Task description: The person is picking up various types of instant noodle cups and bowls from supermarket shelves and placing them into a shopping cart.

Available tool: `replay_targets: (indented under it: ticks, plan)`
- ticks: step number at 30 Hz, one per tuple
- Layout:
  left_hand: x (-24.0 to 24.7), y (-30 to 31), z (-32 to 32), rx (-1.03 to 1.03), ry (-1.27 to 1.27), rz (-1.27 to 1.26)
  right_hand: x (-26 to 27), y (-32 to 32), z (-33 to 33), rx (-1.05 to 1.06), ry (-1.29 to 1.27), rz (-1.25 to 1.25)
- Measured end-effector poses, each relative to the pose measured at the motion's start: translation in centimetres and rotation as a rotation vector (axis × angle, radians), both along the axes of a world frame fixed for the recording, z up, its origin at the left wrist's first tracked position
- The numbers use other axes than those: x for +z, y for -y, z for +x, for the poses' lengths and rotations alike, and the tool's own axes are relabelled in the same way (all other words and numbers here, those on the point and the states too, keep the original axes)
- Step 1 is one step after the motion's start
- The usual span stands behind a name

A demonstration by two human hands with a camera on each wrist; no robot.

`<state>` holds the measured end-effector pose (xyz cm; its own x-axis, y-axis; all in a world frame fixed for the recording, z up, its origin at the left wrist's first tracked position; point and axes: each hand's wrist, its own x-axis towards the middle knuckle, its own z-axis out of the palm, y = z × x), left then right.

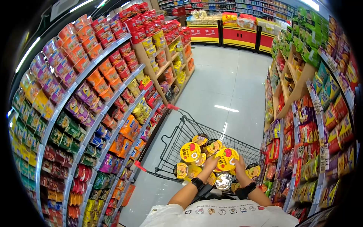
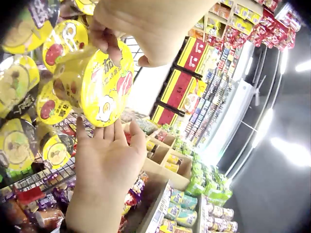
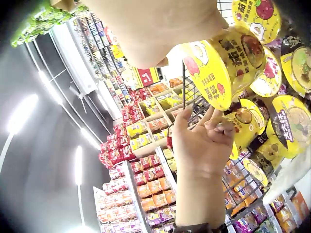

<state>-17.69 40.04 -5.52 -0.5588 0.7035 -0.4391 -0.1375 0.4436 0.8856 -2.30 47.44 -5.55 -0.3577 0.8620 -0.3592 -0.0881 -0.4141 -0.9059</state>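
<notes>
Both hands hold one yellow noodle cup point(image 1: 227, 159) between them, above a cart full of similar cups; its lid shows a tomato and an egg. My left hand point(image 1: 210, 164) is at the cup's left side, my right hand point(image 1: 239, 169) at its right. In the left wrist view, curled fingers of my left hand point(image 2: 141, 29) lie at the rim of the cup point(image 2: 108, 85), and my right hand point(image 2: 108, 160) has its fingertips hidden behind it. The right wrist view has my right hand point(image 3: 150, 24) over the cup point(image 3: 214, 73) and my left hand point(image 3: 201, 145) below.
The black wire cart point(image 1: 177, 140) holds several cups and a silver-topped one point(image 1: 224, 181). Packed snack and noodle shelves point(image 1: 87, 90) line the left side, more shelves point(image 1: 302, 140) the right. Tiled floor point(image 1: 223, 83) runs between them to red and yellow promotion counters point(image 1: 241, 38).
</notes>
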Motion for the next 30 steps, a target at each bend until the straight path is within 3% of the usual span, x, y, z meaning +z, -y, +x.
replay_targets:
  ticks: [4, 7, 8, 10, 14, 17, 22, 26, 27, 28, 30]
  plan:
    - [-4.4, 1.3, -1.9, -0.04, 0.357, -0.026, -3.1, -1.1, -1.1, 0.174, -0.134, 0.007]
    - [-4.6, 2.2, -1.8, 0.052, 0.605, -0.097, -5.0, -1.6, -1.7, 0.154, -0.086, -0.088]
    - [-5.1, 2.2, -2.0, 0.024, 0.611, -0.17, -7.3, -1.6, -2.0, 0.075, 0.015, -0.104]
    - [-5.9, 2.1, -1.9, 0.049, 0.575, -0.185, -0.1, -0.8, -1.5, 0.162, 0.084, -0.045]
    - [-4.1, 1.6, -2.0, 0.107, 0.718, -0.23, -6.0, -1.1, -1.3, 0.164, 0.025, -0.065]
    - [-3.5, 1.0, -2.4, 0.125, 0.766, -0.208, -7.2, -1.6, -1.4, 0.16, 0.01, -0.058]
    - [-4.2, 0.3, -1.7, 0.255, 0.76, -0.257, -4.5, -0.8, -0.6, 0.16, 0.03, -0.08]
    - [-5.8, 0.5, -1.6, 0.159, 0.678, -0.192, -6.5, 0.7, 0.9, 0.046, 0.059, -0.072]
    - [-3.8, 0.5, -1.2, 0.155, 0.653, -0.209, -5.3, 1.3, 1.5, 0.023, 0.168, 0.004]
    - [-4.6, 0.7, -1.7, 0.04, 0.644, -0.161, -3.5, 2.1, 2.0, -0.013, 0.163, -0.056]
    - [-5.0, 1.5, -3.1, -0.092, 0.778, -0.171, -6.6, 2.7, 2.9, -0.114, 0.223, -0.056]
